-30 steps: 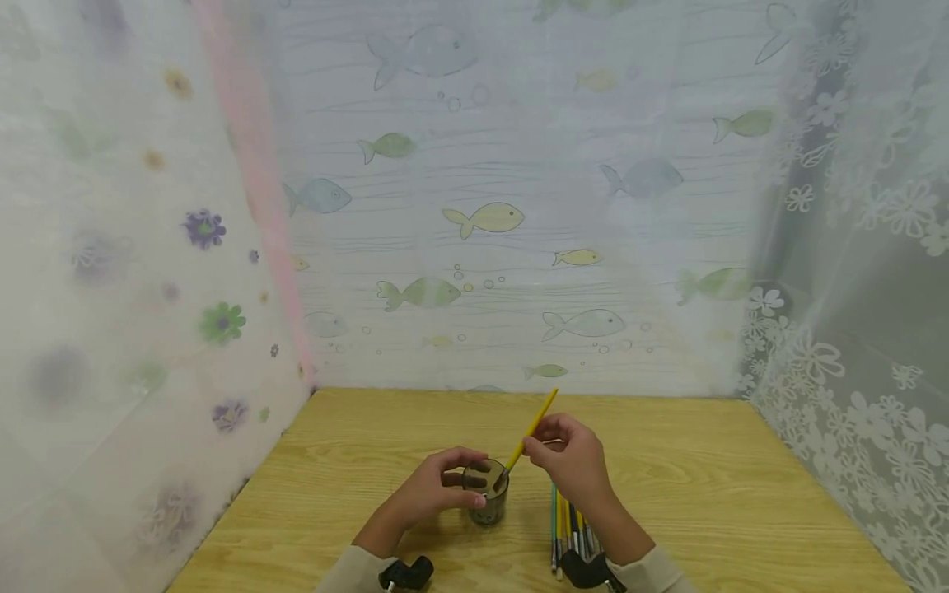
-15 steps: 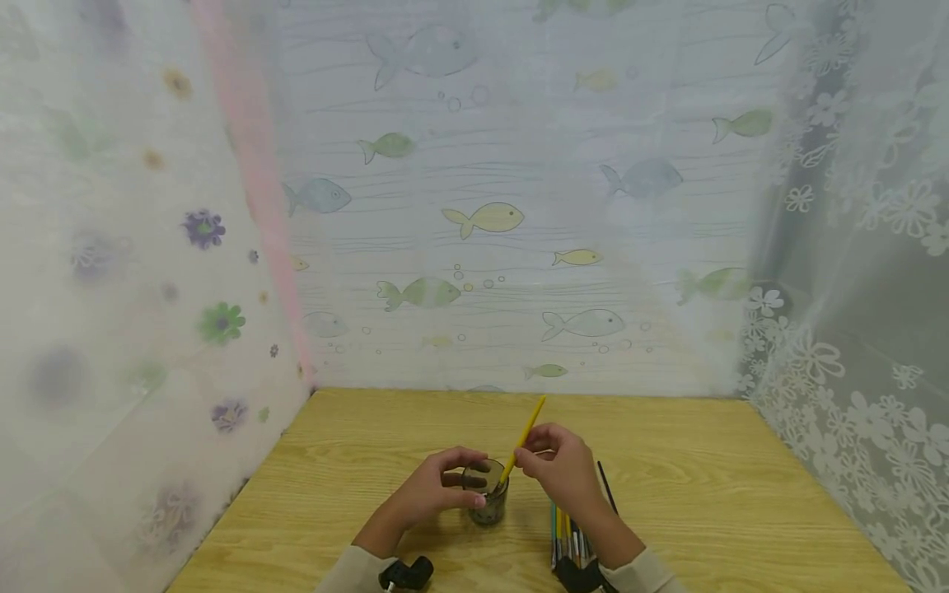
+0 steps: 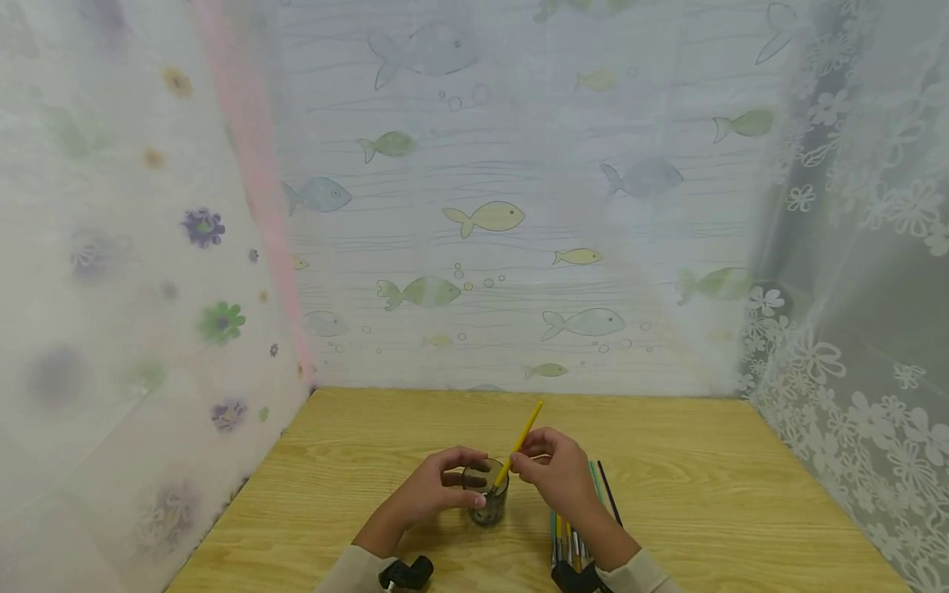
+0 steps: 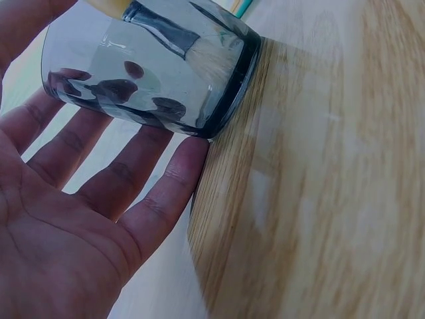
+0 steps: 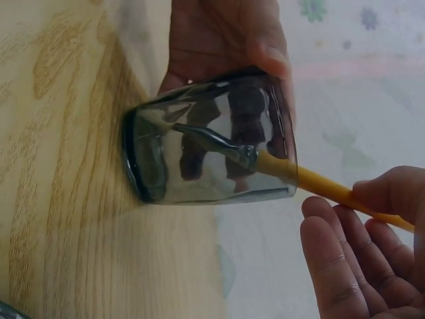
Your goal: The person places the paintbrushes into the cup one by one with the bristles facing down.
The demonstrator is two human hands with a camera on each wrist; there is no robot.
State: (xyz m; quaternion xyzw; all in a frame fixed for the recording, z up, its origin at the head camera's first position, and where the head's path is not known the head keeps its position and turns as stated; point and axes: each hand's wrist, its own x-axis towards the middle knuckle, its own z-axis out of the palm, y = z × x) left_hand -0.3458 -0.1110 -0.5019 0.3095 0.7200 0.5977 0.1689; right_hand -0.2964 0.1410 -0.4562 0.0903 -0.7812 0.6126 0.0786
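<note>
A smoky, see-through glass (image 3: 489, 512) stands upright on the wooden table. My left hand (image 3: 430, 490) holds it from the left, fingers round the far side and thumb at the near side. A yellow-handled paintbrush (image 3: 525, 432) leans in the glass, pinched by my right hand (image 3: 559, 473) between thumb and fingers partway along the handle. Through the wall in the right wrist view, the brush's metal ferrule (image 5: 219, 146) shows inside. Its pale bristles (image 4: 214, 60) are low in the glass, bristle end down, in the left wrist view.
Several more paintbrushes (image 3: 567, 539) with teal, yellow and black handles lie on the table (image 3: 356, 461), partly hidden under my right forearm. Fish-patterned sheeting (image 3: 474, 288) hangs behind the table, with flowered sheets at both sides.
My right hand has moved left and down, lowering the brush deeper into the glass. More of the lying brushes' handles have come into view beside it. My left hand and the glass stay put.
</note>
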